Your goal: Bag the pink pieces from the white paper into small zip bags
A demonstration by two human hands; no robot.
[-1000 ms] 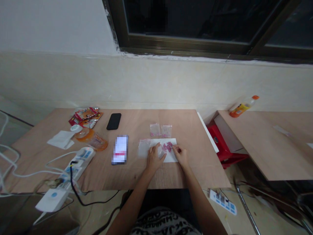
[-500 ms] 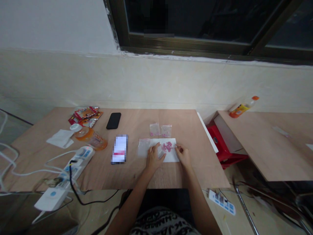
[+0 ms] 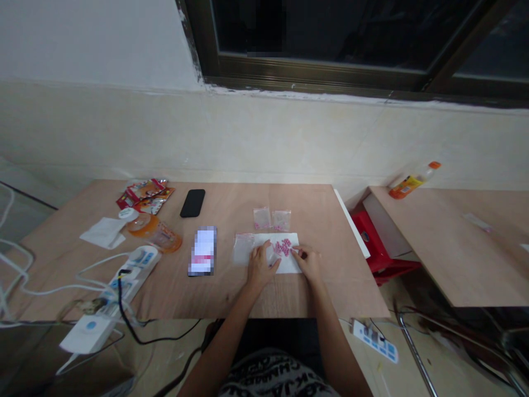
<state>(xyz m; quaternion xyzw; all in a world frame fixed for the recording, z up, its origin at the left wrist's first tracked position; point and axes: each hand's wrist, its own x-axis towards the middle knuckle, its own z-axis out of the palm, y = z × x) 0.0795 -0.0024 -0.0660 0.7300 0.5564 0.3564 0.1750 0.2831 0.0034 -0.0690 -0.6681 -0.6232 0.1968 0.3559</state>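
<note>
Right hand (image 3: 309,263) shifts inward over the white paper sheet (image 3: 288,267), up to the pink bead-like pieces (image 3: 283,247)

Half a second back, fingertips near the sheet's right edge; now they sit farther in, at the right fringe of the pink pieces. Left hand (image 3: 261,267) keeps its place over the sheet's left part.

Right hand: thumb and fingertips drawn narrow. Too small to tell whether a piece is between them. Left hand: thumb set apart from the fingers, gap moderately wide, facing the pieces. Some clear film shows in that gap; cannot tell whether the hand grips it.

Pink pieces: loose cluster on the sheet, right of its middle, between the two hands.

Clear plastic bag (image 3: 243,251): flat at the sheet's left end, close to the left hand. Two small clear bags, left one (image 3: 262,219) and right one (image 3: 281,221), lie side by side just beyond the sheet's far edge, each with some pink at the bottom.

Left of the sheet: lit phone (image 3: 202,252); past it, orange drink bottle (image 3: 155,231) on its side and white power strip (image 3: 132,281). Left and beyond the sheet: dark phone (image 3: 192,203), red snack packets (image 3: 144,196). Well right of the sheet: red plastic stool (image 3: 372,242), lower than the wooden tabletop (image 3: 185,300) that bears the sheet.
</note>
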